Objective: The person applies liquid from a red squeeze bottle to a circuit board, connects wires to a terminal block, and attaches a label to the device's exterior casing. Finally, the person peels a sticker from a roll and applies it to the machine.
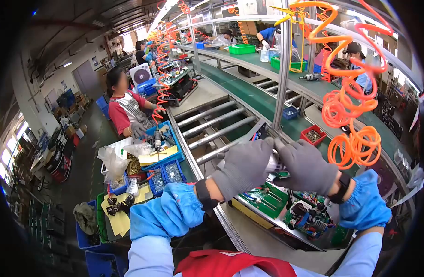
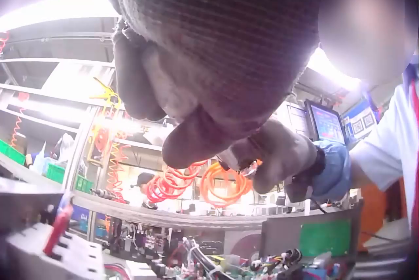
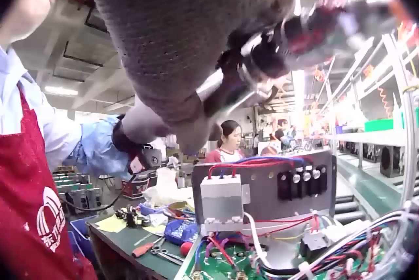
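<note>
In the head view my gloved left hand [image 1: 246,166] and right hand [image 1: 309,166] meet over an open metal chassis with green circuit boards [image 1: 263,199]. Their fingers curl in toward each other around a small dark and silver piece [image 3: 265,54], blurred in the right wrist view. Gloves cover much of it, and I cannot tell its kind. In that view an upright metal panel [image 3: 265,188] stands below the hands, carrying a white box-shaped component [image 3: 221,201] and red and blue wires. Bundled wires [image 3: 353,241] lie over the board.
Coiled orange air hoses [image 1: 353,143] hang at the right. A red bin of small parts [image 1: 313,134] stands beyond the chassis. Metal rollers [image 1: 216,124] run ahead. At the left, blue bins [image 1: 172,171] hold hardware, and another person [image 1: 129,101] works across the bench.
</note>
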Available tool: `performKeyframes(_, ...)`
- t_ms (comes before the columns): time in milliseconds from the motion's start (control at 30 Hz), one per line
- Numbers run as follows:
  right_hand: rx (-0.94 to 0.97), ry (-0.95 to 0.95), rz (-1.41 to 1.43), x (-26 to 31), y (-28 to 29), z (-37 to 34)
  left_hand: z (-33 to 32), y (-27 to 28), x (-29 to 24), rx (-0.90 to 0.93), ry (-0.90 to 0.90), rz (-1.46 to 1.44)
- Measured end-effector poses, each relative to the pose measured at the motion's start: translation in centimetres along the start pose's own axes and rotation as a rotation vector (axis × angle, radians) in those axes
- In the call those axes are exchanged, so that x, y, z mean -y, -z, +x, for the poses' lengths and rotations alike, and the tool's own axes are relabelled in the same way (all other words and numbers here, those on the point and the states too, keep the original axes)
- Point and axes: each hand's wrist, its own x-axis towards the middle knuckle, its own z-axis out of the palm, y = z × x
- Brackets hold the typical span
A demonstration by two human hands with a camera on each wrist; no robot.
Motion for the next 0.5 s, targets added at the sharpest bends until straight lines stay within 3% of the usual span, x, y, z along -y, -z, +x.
performKeyframes(67,0.178,-0.144,0.143,-0.9,-0.4,-0.2,0.1,-2.0,0.6,-0.077,0.041,-0.006)
performKeyframes(167,0.267,-0.315,0.191,-4.6,-2.2,-1.5,2.9,0.1,0.6,-0.006,0.040,0.126)
performKeyframes(233,0.240,-0.488,0.260,-6.5,-1.8,-2.4,3.5,-0.5,2.6,-0.068,0.188,0.165)
performKeyframes(267,0.281,-0.630,0.275,-7.8,-2.0,-3.0,3.4,-1.2,3.7,-0.008,0.271,0.114)
performKeyframes(300,0.199,-0.643,0.362,-9.7,-3.1,-4.2,3.4,-1.9,4.8,0.050,0.353,0.071)
performKeyframes(433,0.371,-0.638,0.257,-10.8,-3.1,-5.0,5.5,-4.7,7.1,0.691,0.567,-0.128)
performKeyframes(500,0.460,-0.592,0.220,-10.5,-3.4,-4.8,6.8,-6.1,7.1,0.802,0.585,-0.034)
